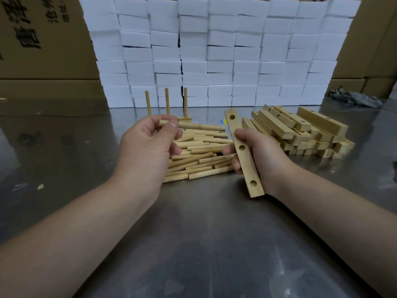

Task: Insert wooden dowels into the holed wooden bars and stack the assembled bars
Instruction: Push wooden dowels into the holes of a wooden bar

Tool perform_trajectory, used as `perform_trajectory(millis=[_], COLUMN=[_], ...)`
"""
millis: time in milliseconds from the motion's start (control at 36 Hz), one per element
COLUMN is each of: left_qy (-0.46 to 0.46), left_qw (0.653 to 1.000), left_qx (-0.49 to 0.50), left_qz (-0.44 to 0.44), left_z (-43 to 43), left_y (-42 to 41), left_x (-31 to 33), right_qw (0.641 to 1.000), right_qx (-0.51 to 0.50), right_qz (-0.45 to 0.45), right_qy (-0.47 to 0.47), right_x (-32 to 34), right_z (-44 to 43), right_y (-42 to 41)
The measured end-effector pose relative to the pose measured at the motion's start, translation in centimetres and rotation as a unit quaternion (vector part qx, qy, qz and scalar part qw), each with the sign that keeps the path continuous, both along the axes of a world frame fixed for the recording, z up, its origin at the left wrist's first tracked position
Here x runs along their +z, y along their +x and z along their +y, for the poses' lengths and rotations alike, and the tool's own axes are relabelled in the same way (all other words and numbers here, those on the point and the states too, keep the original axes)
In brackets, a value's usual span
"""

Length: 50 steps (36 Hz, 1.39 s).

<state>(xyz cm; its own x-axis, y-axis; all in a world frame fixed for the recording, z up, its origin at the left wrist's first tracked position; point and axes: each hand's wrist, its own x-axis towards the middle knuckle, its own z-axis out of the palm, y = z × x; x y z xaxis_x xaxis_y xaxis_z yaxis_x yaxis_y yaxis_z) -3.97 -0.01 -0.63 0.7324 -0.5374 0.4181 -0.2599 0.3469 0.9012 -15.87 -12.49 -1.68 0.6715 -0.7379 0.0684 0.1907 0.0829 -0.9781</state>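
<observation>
The left hand (148, 145) pinches one dowel (164, 123) above the loose dowel pile (202, 151). The right hand (262, 155) grips a three-holed bar (249, 168), tilted off the surface (204, 233). A stack of bars (300, 130) lies to its right; behind the left hand stands what seems an assembled bar (185, 119) with three upright dowels (167, 102)

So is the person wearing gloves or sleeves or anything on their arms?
No. The left hand and right hand are bare: no gloves, rings or watch showing. The left forearm and right forearm are bare too, with no sleeve in the picture.
</observation>
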Motion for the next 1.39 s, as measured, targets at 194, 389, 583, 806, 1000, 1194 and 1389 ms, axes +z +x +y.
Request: perform_trajectory(millis=[194,389,583,806,1000,1194,1389], left_qy=[-0.004,0.005,0.019,0.054,0.072,0.112,0.196], left_qw=[1.0,1.0,0.999,0.997,0.996,0.988,0.954], left_qx=[0.011,0.023,0.041,0.04,0.031,0.035,0.062], left_qz=[0.004,-0.007,-0.016,-0.03,-0.029,-0.098,-0.218], left_z=[0.04,-0.06,-0.12,-0.2,-0.29,-0.07,0.37], left_y=[0.25,0.12,0.22,0.23,0.44,0.48,0.95], left_x=[0.17,0.09,0.13,-0.01,-0.19,-0.23,-0.01], right_qw=[0.998,0.994,0.99,0.991,0.991,0.993,0.992], right_qx=[0.052,0.106,0.131,0.117,0.108,0.086,0.078], right_qz=[0.009,0.014,-0.009,-0.035,-0.03,-0.022,-0.01], right_qy=[0.021,-0.024,-0.048,-0.053,-0.068,-0.076,-0.094], right_x=[-0.28,-0.42,-0.58,-0.39,-0.35,-0.29,0.03], right_z=[-0.21,0.27,0.02,0.14,0.13,0.13,0.6], right_y=[0.15,0.01,-0.04,-0.28,-0.43,-0.44,-0.57])
